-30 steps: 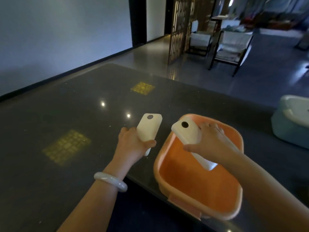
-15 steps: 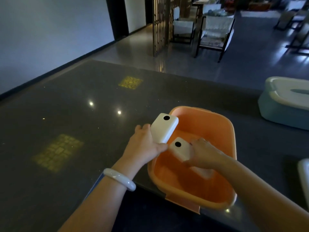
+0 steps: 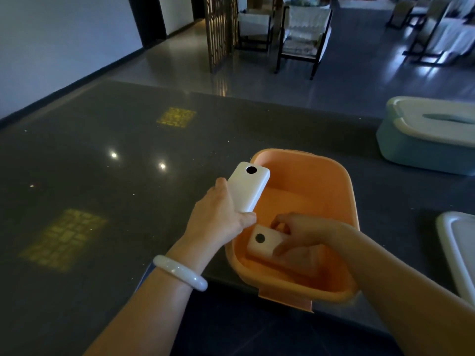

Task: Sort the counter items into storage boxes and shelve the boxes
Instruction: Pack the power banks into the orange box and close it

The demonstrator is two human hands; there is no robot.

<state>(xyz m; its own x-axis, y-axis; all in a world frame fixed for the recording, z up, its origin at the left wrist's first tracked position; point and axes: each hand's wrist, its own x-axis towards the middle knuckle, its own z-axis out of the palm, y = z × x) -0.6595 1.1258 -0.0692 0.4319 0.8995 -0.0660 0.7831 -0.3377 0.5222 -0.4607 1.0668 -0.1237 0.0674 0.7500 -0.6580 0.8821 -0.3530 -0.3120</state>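
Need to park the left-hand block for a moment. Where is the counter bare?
Bare counter lies left of the orange box, out to the far edge. Crowded right: blue box, white lid. Inside the orange box, the right hand holds a block.

Bare counter [image 3: 108, 201] leftward, blue box [image 3: 421, 150] and white lid [image 3: 457, 253] crowding right

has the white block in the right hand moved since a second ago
Yes. The white block in the right hand has gone down into the orange box; a second ago it was held above the rim, and now it sits low inside, near the floor.
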